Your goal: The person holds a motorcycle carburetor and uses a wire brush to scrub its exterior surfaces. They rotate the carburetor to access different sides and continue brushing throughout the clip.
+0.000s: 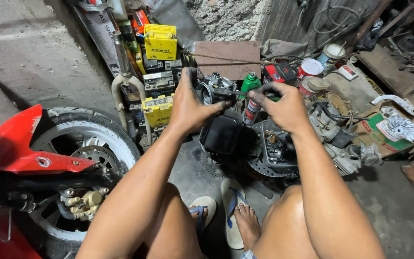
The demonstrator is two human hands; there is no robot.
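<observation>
Grease covers your left hand (188, 108), which is clamped around the metal carburetor (215, 88) at chest height above the black tray (220, 132). Your right hand (283, 106) pinches a thin tool (245, 92) lying level, its tip pointing left into the carburetor.

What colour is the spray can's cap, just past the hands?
Green; the spray can has a green cap, seen in the head view between the two hands.
</observation>
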